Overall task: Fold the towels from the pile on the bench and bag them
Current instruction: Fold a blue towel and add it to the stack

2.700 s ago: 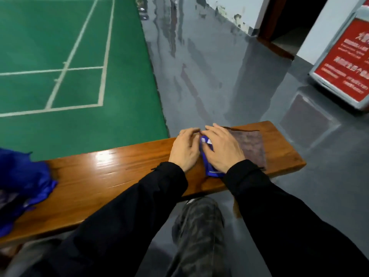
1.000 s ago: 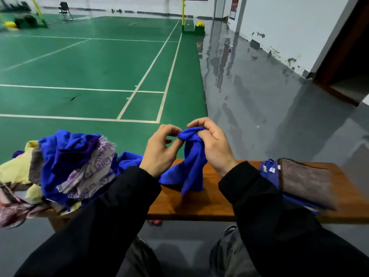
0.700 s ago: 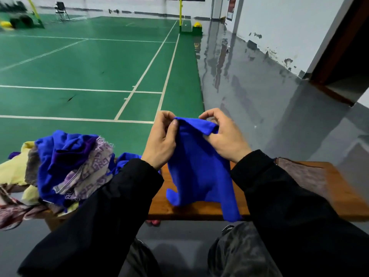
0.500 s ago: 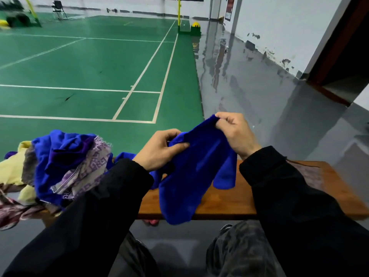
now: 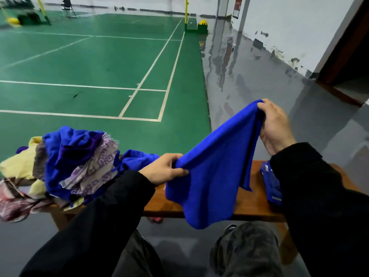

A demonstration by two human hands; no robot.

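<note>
A blue towel point(image 5: 213, 176) hangs stretched between my two hands above the wooden bench point(image 5: 251, 204). My left hand point(image 5: 163, 169) grips its lower left edge. Raised higher on the right, my right hand point(image 5: 274, 126) pinches the upper corner. The towel's bottom droops past the bench's front edge. A jumbled pile of towels point(image 5: 60, 164), blue, purple-patterned, yellow and pink, lies on the bench's left end. A folded blue stack point(image 5: 270, 184) sits at the right, mostly hidden behind my right sleeve.
A green court with white lines point(image 5: 99, 76) stretches beyond the bench. Glossy grey floor point(image 5: 249, 80) runs along a white wall to the right, ending at a dark doorway point(image 5: 349, 62). My knees point(image 5: 245, 250) are under the bench's front edge.
I turned from the folded stack to the pile and picked up a blue towel. My hands have since drawn apart, right hand rising to the right, spreading the towel out.
</note>
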